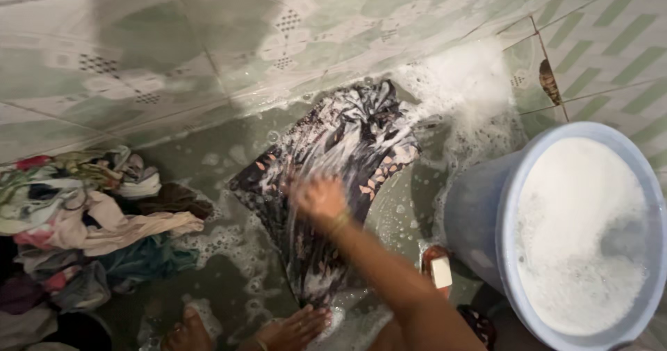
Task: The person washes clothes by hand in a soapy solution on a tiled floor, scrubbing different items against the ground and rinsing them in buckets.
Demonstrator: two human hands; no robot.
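Observation:
A wet black, white and orange patterned garment (340,163) lies stretched out on the soapy floor. My right hand (318,198) rests on its middle. It is blurred and its fingers look curled, with a bangle at the wrist. My left hand (295,327) lies at the bottom edge, fingers spread flat on the garment's near end. A bare foot (186,331) shows to the left of that hand.
A blue bucket (479,219) full of white suds stands at the right. A pale soap bar (441,272) on a red dish sits beside it. A heap of mixed clothes (90,226) lies at the left. Foam (462,73) gathers against the green tiled wall.

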